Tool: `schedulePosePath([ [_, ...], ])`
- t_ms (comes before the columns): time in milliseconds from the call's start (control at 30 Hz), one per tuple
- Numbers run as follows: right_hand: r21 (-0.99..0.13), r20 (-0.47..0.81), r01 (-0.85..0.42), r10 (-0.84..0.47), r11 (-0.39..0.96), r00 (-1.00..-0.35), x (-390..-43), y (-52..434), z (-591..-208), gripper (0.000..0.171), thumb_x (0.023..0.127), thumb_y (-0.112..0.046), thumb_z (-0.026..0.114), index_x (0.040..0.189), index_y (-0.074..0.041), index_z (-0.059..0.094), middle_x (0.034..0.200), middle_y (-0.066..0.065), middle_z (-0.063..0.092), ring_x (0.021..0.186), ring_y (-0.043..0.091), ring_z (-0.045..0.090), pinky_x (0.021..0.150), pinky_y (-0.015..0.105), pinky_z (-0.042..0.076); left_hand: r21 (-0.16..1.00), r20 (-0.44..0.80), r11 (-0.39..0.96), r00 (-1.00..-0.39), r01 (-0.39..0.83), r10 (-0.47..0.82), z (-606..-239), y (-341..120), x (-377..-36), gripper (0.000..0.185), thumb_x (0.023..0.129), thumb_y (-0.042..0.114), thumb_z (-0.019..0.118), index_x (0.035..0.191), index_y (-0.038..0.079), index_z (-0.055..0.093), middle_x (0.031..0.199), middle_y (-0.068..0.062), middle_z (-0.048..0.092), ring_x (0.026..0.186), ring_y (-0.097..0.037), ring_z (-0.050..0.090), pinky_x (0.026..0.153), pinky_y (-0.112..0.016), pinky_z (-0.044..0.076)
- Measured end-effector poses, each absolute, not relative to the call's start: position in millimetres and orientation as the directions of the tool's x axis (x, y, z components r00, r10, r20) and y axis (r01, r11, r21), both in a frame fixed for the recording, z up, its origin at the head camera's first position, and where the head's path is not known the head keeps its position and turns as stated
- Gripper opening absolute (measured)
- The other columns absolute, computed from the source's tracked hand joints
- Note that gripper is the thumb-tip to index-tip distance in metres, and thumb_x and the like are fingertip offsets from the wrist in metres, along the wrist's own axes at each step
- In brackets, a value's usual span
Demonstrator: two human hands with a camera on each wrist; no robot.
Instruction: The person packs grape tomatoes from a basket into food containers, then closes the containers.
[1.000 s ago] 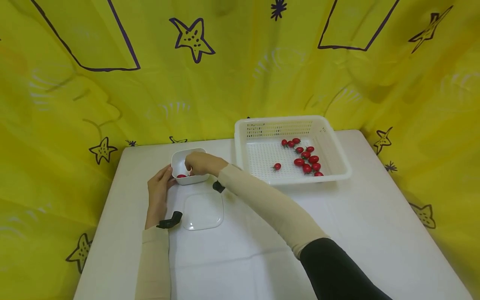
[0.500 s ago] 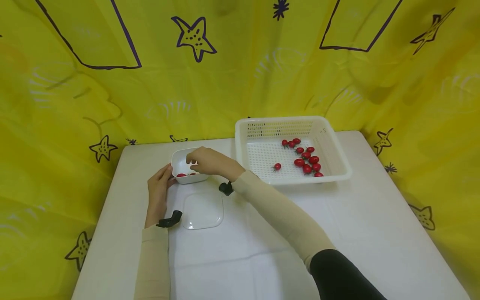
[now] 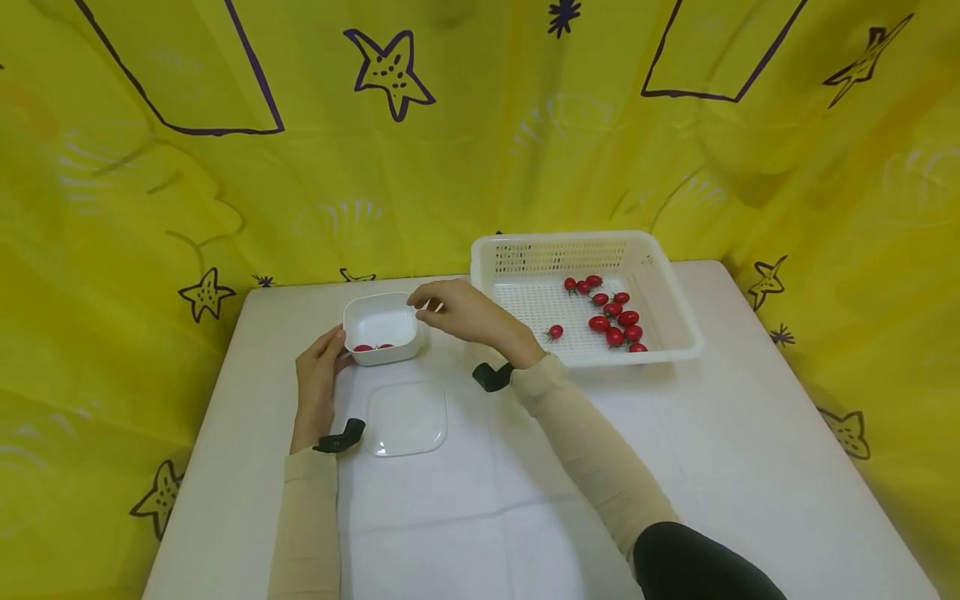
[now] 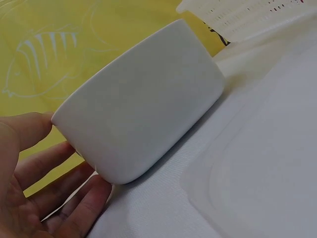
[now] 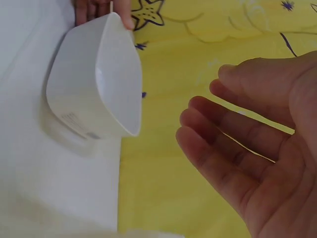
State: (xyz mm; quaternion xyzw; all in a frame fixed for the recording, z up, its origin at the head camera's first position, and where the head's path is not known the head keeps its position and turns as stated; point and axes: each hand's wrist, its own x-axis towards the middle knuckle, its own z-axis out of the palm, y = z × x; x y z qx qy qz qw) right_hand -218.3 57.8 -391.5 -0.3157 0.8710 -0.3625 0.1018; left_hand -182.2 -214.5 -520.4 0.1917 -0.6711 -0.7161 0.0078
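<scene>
Ferrying tomatoes (image 3: 612,315) into bowl (image 3: 381,327): left hand (image 3: 317,379) steadies it, fingers relaxed; right hand (image 3: 465,312) empty, loosely spread; next needs another pinch from basket (image 3: 678,321).

- White bowl (image 3: 380,327): near wall partly hides the tomatoes (image 3: 372,347) inside.
- Left wrist view: basket (image 4: 247,15) cut off by top edge.
- Right wrist view: bowl interior not visible.

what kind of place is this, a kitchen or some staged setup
Likely a staged recording setup, not a kitchen: a table under a white cloth, a yellow star-printed backdrop on all sides, and only a white basket of cherry tomatoes and a small bowl.
</scene>
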Motion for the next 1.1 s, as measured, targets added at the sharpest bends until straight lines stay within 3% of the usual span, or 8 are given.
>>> schedulePosePath([
  [367,-0.754,0.179,-0.414,-0.446,0.51,-0.877,-219.6,116.7,-387.6,0.024,0.104,-0.013,0.063,0.124,-0.005,0.073,0.122,0.012,0.074,0.109,0.026,0.07,0.098,0.039,0.062,0.962,-0.271,-0.102,-0.922,-0.252,-0.276,-520.6,-214.3,-186.0,0.047,0.106,0.032,0.061,0.15,0.014,0.058,0.152,-0.009,0.057,0.112,-0.006,0.064,0.092,-0.012,0.058],
  [533,-0.822,0.17,-0.317,-0.327,0.474,-0.93,-223.1,149.1,-389.3,0.027,0.105,-0.016,0.063,0.128,-0.004,0.071,0.124,0.014,0.074,0.105,0.029,0.073,0.091,0.036,0.063,0.962,-0.273,-0.096,-0.919,-0.256,-0.284,-520.7,-214.9,-187.7,0.047,0.106,0.031,0.062,0.149,0.012,0.059,0.149,-0.011,0.058,0.112,-0.006,0.064,0.091,-0.013,0.058],
  [733,-0.927,0.141,-0.195,-0.187,0.32,-0.972,-230.1,188.9,-395.3,0.028,0.105,-0.012,0.062,0.129,0.0,0.069,0.126,0.024,0.07,0.093,0.012,0.071,0.085,0.026,0.064,0.962,-0.275,-0.09,-0.915,-0.26,-0.294,-520.6,-213.9,-186.5,0.047,0.106,0.032,0.061,0.149,0.012,0.059,0.149,-0.01,0.059,0.111,-0.006,0.063,0.09,-0.011,0.058],
  [867,-0.946,0.115,-0.138,-0.094,0.293,-0.989,-234.9,213.9,-403.6,0.028,0.105,-0.01,0.061,0.129,0.003,0.067,0.125,0.026,0.07,0.088,0.004,0.07,0.08,0.019,0.062,0.963,-0.267,-0.103,-0.918,-0.248,-0.293,-520.1,-212.8,-184.6,0.047,0.106,0.029,0.062,0.149,0.011,0.059,0.149,-0.011,0.058,0.11,-0.005,0.064,0.091,-0.013,0.058],
  [967,-0.949,0.083,-0.088,-0.029,0.304,-0.996,-238.4,231.0,-411.2,0.031,0.106,-0.013,0.061,0.131,0.003,0.066,0.126,0.024,0.07,0.091,0.007,0.071,0.081,0.017,0.062,0.965,-0.262,-0.105,-0.922,-0.242,-0.285,-520.1,-213.1,-183.4,0.047,0.106,0.029,0.062,0.149,0.011,0.058,0.151,-0.011,0.058,0.11,-0.005,0.065,0.092,-0.014,0.059],
  [1100,-0.94,0.039,-0.023,0.039,0.341,-0.998,-242.6,252.6,-421.8,0.033,0.106,-0.018,0.06,0.133,-0.001,0.066,0.119,0.011,0.074,0.098,0.014,0.071,0.082,0.016,0.06,0.966,-0.258,-0.098,-0.926,-0.24,-0.276,-520.2,-213.8,-182.6,0.047,0.106,0.03,0.061,0.149,0.012,0.058,0.151,-0.011,0.058,0.112,-0.006,0.065,0.094,-0.014,0.058],
])
